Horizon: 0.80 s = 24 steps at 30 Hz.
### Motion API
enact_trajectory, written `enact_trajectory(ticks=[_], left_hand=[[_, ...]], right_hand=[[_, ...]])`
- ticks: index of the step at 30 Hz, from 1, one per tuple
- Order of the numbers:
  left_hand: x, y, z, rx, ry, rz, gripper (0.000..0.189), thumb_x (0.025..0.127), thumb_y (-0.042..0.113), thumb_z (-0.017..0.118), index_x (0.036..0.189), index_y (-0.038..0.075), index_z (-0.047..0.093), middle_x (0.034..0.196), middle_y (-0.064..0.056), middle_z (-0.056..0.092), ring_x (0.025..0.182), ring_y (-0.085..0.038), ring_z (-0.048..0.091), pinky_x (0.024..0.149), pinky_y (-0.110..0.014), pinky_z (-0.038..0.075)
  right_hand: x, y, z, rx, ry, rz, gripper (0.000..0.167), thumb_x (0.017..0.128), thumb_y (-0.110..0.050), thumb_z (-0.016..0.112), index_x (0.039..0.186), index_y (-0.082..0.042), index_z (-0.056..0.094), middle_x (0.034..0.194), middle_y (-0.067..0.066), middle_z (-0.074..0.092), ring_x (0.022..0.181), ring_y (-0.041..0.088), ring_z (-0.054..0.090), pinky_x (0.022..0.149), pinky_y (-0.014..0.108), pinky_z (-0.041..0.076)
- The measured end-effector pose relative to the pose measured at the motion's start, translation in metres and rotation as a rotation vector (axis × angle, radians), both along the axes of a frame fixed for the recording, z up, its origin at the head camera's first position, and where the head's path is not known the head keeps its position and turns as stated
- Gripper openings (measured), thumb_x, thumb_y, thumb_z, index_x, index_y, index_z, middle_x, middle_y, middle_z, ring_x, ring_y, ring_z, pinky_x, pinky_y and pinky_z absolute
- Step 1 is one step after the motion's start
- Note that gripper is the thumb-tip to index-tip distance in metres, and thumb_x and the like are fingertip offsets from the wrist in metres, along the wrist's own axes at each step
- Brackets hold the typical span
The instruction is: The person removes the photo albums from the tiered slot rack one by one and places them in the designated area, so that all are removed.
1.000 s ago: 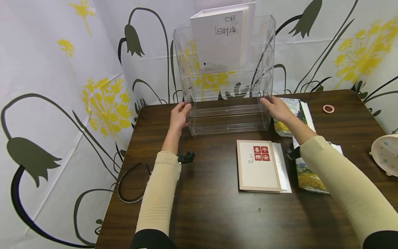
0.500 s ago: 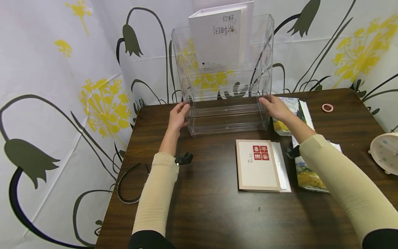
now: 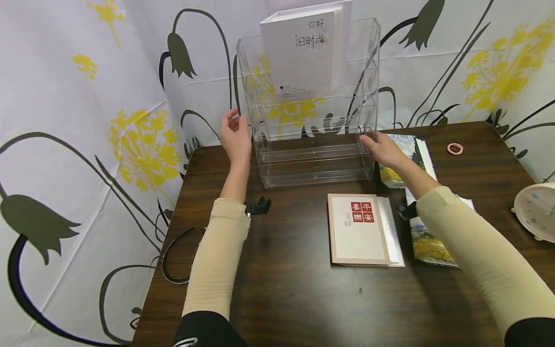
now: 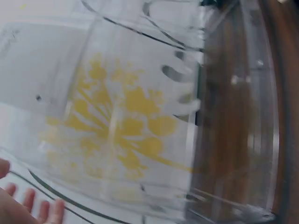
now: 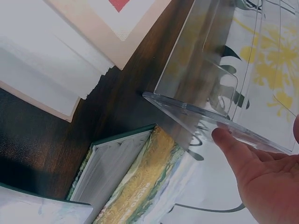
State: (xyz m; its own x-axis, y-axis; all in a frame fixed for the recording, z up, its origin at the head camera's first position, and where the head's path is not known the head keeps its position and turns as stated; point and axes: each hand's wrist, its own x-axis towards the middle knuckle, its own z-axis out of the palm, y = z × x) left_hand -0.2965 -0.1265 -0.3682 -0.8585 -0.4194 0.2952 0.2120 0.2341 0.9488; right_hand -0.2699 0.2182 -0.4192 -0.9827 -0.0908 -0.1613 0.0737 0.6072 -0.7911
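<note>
A clear acrylic tiered rack (image 3: 316, 180) stands upright at the back of the table against the curtain. In its top tier leans a white book (image 3: 299, 58) with dark lettering. My right hand (image 3: 386, 150) grips the rack's right side low down, thumb tip at the side panel's edge in the right wrist view. Raised beside the rack's left side is my left hand (image 3: 236, 137), apart from it, fingers loosely bent around nothing. In the left wrist view, the fingers of that hand (image 4: 28, 207) show at the lower left corner.
On the brown table (image 3: 295, 299) lies a beige book (image 3: 360, 241) with red squares. Books with painted covers (image 3: 399, 178) lie by the right forearm. A pink ring (image 3: 455, 149) and a round clock (image 3: 537, 212) are farther right. A black headband (image 3: 166, 265) lies left.
My left hand has let go of the rack's lower left side and risen along it. The right hand keeps its grip, and the rack stays in place.
</note>
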Motion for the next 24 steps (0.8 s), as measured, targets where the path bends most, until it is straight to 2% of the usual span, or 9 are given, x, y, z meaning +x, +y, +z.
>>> enact_trajectory(ticks=[3, 5, 7, 10, 13, 15, 18, 21, 24], left_hand=[[-0.007, 0.011, 0.015, 0.003, 0.180, -0.010, 0.025, 0.097, 0.009, 0.060, 0.121, 0.004, 0.060, 0.104, -0.006, 0.061, 0.098, -0.019, 0.059, 0.087, -0.026, 0.046], [-0.012, 0.019, 0.025, 0.006, 0.225, -0.071, 0.027, 0.096, 0.006, 0.060, 0.123, 0.004, 0.059, 0.106, -0.009, 0.062, 0.099, -0.020, 0.060, 0.088, -0.027, 0.047], [-0.015, 0.027, 0.036, 0.006, 0.201, -0.162, 0.034, 0.097, 0.007, 0.060, 0.130, 0.005, 0.057, 0.114, -0.011, 0.061, 0.104, -0.020, 0.060, 0.090, -0.027, 0.048], [-0.019, 0.038, 0.052, -0.025, 0.101, -0.314, 0.049, 0.098, 0.011, 0.059, 0.145, 0.009, 0.044, 0.134, -0.013, 0.053, 0.121, -0.021, 0.052, 0.099, -0.024, 0.042], [-0.017, 0.049, 0.071, -0.060, 0.011, -0.399, 0.063, 0.099, 0.013, 0.058, 0.154, 0.008, 0.028, 0.150, -0.010, 0.039, 0.135, -0.020, 0.040, 0.107, -0.019, 0.032], [-0.020, 0.055, 0.079, -0.069, -0.008, -0.411, 0.067, 0.099, 0.013, 0.058, 0.155, 0.007, 0.021, 0.156, -0.009, 0.033, 0.139, -0.017, 0.034, 0.109, -0.017, 0.027], [-0.033, 0.061, 0.081, -0.063, -0.012, -0.407, 0.071, 0.098, 0.013, 0.060, 0.156, 0.010, 0.020, 0.156, -0.003, 0.033, 0.138, -0.011, 0.034, 0.109, -0.015, 0.026], [-0.049, 0.063, 0.077, -0.064, -0.006, -0.400, 0.071, 0.097, 0.015, 0.063, 0.156, 0.015, 0.024, 0.152, -0.001, 0.041, 0.133, -0.009, 0.041, 0.107, -0.015, 0.029], [-0.053, 0.066, 0.078, -0.067, -0.010, -0.384, 0.063, 0.095, 0.014, 0.065, 0.151, 0.016, 0.035, 0.141, -0.003, 0.051, 0.124, -0.014, 0.050, 0.101, -0.020, 0.039]], right_hand=[[-0.001, 0.000, 0.000, 0.011, 0.010, 0.004, 0.070, 0.106, -0.044, 0.035, 0.148, 0.011, 0.027, 0.143, 0.036, 0.037, 0.119, 0.049, 0.048, 0.096, 0.057, 0.044], [0.000, 0.000, 0.000, 0.007, 0.013, 0.004, 0.068, 0.106, -0.043, 0.035, 0.147, 0.011, 0.028, 0.142, 0.035, 0.039, 0.117, 0.048, 0.049, 0.095, 0.057, 0.045], [0.000, 0.000, -0.001, -0.002, 0.008, 0.003, 0.069, 0.106, -0.044, 0.035, 0.147, 0.011, 0.029, 0.142, 0.035, 0.039, 0.116, 0.048, 0.050, 0.095, 0.056, 0.045], [0.000, -0.001, -0.001, -0.011, -0.003, 0.002, 0.070, 0.106, -0.045, 0.035, 0.147, 0.011, 0.028, 0.142, 0.035, 0.038, 0.118, 0.049, 0.049, 0.096, 0.056, 0.045], [-0.001, -0.001, -0.002, -0.020, -0.010, 0.000, 0.070, 0.106, -0.044, 0.036, 0.148, 0.010, 0.027, 0.145, 0.034, 0.036, 0.123, 0.048, 0.046, 0.098, 0.056, 0.044], [-0.001, -0.001, -0.002, -0.024, -0.015, 0.000, 0.070, 0.106, -0.044, 0.036, 0.149, 0.009, 0.024, 0.147, 0.034, 0.034, 0.127, 0.049, 0.043, 0.099, 0.057, 0.043], [-0.002, 0.000, -0.001, -0.027, -0.017, -0.001, 0.070, 0.106, -0.044, 0.037, 0.150, 0.009, 0.023, 0.148, 0.033, 0.032, 0.129, 0.049, 0.041, 0.100, 0.057, 0.043], [-0.002, 0.001, -0.001, -0.028, -0.015, -0.004, 0.071, 0.106, -0.045, 0.036, 0.150, 0.009, 0.023, 0.147, 0.033, 0.033, 0.128, 0.049, 0.042, 0.100, 0.057, 0.043], [-0.001, 0.002, -0.002, -0.025, -0.015, -0.004, 0.072, 0.105, -0.047, 0.036, 0.150, 0.009, 0.025, 0.146, 0.034, 0.034, 0.126, 0.049, 0.044, 0.099, 0.057, 0.043]])
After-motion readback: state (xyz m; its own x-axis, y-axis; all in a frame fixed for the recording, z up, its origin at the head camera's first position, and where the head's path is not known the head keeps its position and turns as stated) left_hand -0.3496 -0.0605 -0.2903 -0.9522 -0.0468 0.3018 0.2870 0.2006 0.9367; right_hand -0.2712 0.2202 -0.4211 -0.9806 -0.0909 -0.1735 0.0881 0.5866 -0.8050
